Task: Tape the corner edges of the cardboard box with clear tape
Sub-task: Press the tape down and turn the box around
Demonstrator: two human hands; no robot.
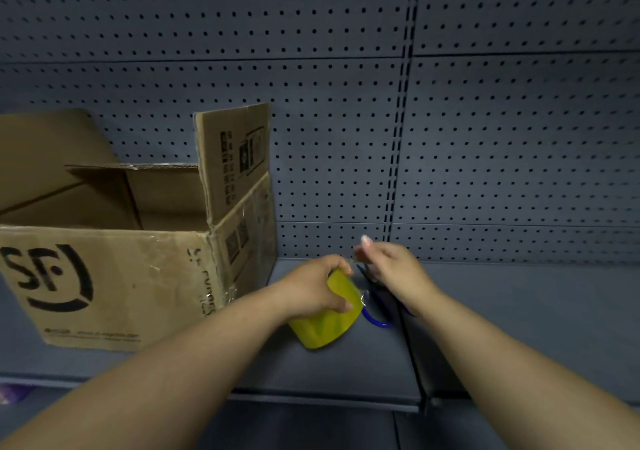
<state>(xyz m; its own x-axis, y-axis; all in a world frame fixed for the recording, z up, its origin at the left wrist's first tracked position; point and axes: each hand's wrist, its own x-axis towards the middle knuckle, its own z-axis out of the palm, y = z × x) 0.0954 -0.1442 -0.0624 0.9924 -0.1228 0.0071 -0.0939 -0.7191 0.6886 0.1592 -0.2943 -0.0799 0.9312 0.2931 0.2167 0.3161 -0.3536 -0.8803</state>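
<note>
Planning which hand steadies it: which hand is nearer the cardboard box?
Left. The left hand, gripping the yellow tape roll, sits just right of the cardboard box; the right hand is farther right, beyond the roll.

Grey pegboard wall (485,103) behind grey metal shelf (519,328), dim light.

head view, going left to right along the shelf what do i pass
cardboard box → yellow tape roll, gripped by the left hand → right hand; the blue-handled scissors lie partly under the right hand, so they are left out of the order
</note>
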